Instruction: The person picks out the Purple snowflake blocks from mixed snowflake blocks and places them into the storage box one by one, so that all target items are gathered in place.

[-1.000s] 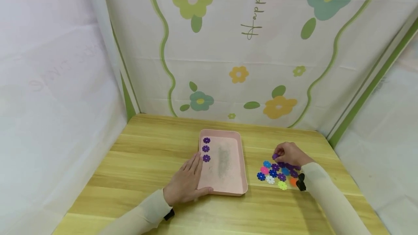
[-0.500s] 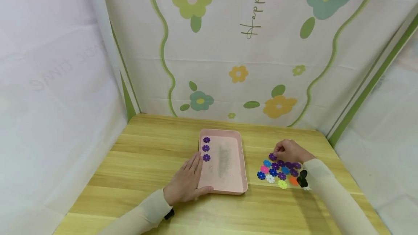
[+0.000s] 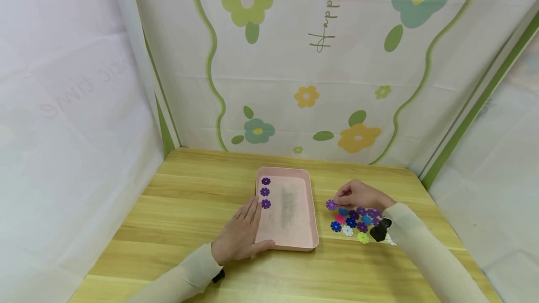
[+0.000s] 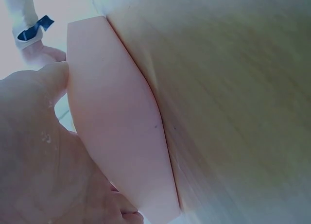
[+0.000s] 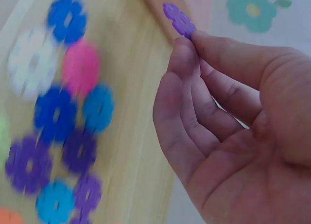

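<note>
Between thumb and forefinger, my right hand [image 3: 361, 194] pinches a purple snowflake disc [image 5: 179, 20], held above the table to the right of the pink tray [image 3: 313, 219]. In the head view that disc overlaps the far left side of a group of loose discs. My left hand [image 3: 240, 235] rests along the tray's left side, its fingers straight and its thumb on the near rim. The left wrist view shows the tray's outer wall [image 4: 114, 107] against that hand. Inside the tray, three purple discs [image 3: 265, 191] form a column along the left wall.
Several loose discs lie right of the tray, among them a white disc [image 3: 347, 230], a yellow-green disc [image 3: 363, 237], a pink disc [image 5: 81, 67] and a dark blue disc [image 5: 56, 113]. A flowered cloth [image 3: 269, 69] hangs behind the wooden table [image 3: 202, 176].
My right hand has lifted the purple disc from the group and moved left with it toward the tray. The left hand and the tray have stayed in place.
</note>
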`<state>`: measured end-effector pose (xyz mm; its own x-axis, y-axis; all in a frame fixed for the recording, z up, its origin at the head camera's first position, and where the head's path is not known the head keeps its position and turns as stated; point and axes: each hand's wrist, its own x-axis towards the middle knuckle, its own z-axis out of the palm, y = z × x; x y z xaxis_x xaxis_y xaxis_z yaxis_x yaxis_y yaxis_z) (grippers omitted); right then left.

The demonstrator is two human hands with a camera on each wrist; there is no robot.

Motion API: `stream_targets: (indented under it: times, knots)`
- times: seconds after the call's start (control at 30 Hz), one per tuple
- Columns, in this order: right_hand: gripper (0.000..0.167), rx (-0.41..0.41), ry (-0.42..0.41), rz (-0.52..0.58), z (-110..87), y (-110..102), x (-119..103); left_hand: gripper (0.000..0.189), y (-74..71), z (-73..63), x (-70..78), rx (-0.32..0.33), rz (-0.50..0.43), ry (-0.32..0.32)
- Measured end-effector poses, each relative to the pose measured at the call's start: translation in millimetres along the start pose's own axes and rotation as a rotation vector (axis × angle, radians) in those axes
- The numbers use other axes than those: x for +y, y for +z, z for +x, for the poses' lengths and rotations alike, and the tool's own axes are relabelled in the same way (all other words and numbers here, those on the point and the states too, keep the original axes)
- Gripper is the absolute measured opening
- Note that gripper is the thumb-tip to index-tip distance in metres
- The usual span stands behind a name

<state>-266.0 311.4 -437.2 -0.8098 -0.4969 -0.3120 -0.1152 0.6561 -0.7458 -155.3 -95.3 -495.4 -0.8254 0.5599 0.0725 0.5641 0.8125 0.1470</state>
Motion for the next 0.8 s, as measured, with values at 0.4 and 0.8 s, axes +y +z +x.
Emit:
stream_targets:
  times: [0.4,0.8]
  knots:
    - [0.019,-0.068,-0.010,0.098,33.6,48,-63,0.107,2.6,-1.0,-0.9,0.025,-0.008,0.017]
    - [0.014,-0.049,-0.022,0.094,72.7,101,-95,0.109,3.5,0.4,-1.1,0.008,0.018,0.016]
